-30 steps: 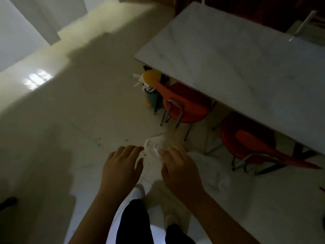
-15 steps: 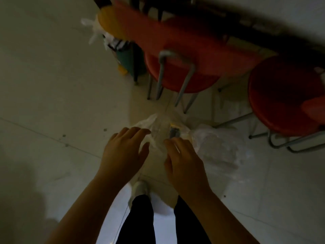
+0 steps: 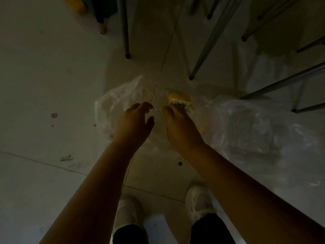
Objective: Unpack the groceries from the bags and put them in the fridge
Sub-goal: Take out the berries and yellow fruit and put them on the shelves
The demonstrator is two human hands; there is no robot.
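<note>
Clear bag (image 3: 123,95) lies on the floor (image 3: 44,85) near the chair legs (image 3: 207,43); yellow item (image 3: 179,97) inside, far side; left hand (image 3: 133,124) released above it; right hand (image 3: 181,127) pinching film – probable risk: thin plastic tears, contents spill.

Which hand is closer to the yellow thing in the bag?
The right hand. Its fingertips reach right up to the yellow thing in the clear plastic bag. The left hand is farther off to the left, fingers spread over the bag.
</note>
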